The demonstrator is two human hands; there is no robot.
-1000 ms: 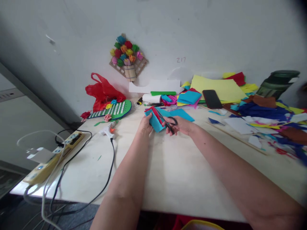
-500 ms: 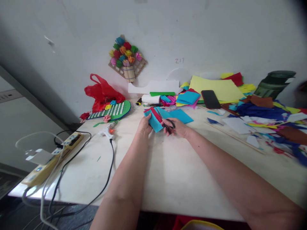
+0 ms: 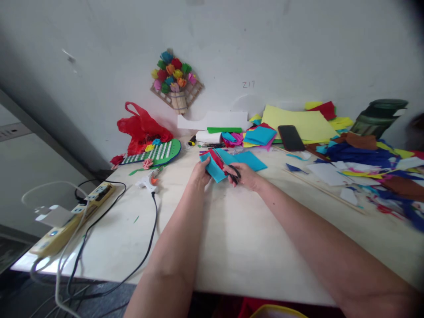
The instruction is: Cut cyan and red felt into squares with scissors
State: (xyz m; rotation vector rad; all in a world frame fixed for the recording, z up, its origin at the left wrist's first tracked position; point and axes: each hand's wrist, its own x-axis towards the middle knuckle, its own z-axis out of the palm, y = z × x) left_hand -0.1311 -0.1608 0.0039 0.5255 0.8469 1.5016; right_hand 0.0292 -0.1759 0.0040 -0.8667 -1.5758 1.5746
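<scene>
My left hand (image 3: 200, 173) grips the left edge of a folded blue sheet of paper (image 3: 215, 172), its fingers partly hidden behind it. A red strip (image 3: 216, 159) lies across the blue paper. In my right hand (image 3: 245, 175) is a pair of black-handled scissors (image 3: 235, 173), with fingers through the loops and the blades pointing up and left at the red strip and blue paper. Whether the blades are apart is too small to tell. Just behind my right hand, another blue piece (image 3: 251, 160) rests on the table.
A white glue gun (image 3: 145, 183) with a black cord and a yellow power strip (image 3: 73, 221) are at left. Behind them are a green decorated board (image 3: 165, 152) and red plastic bag (image 3: 139, 128). A phone (image 3: 290, 138), wooden stick (image 3: 324, 191) and paper scraps (image 3: 351, 152) are at right.
The scissor handles and the fingers of my right hand have drawn closer together. My left hand and the blue paper have barely shifted.
</scene>
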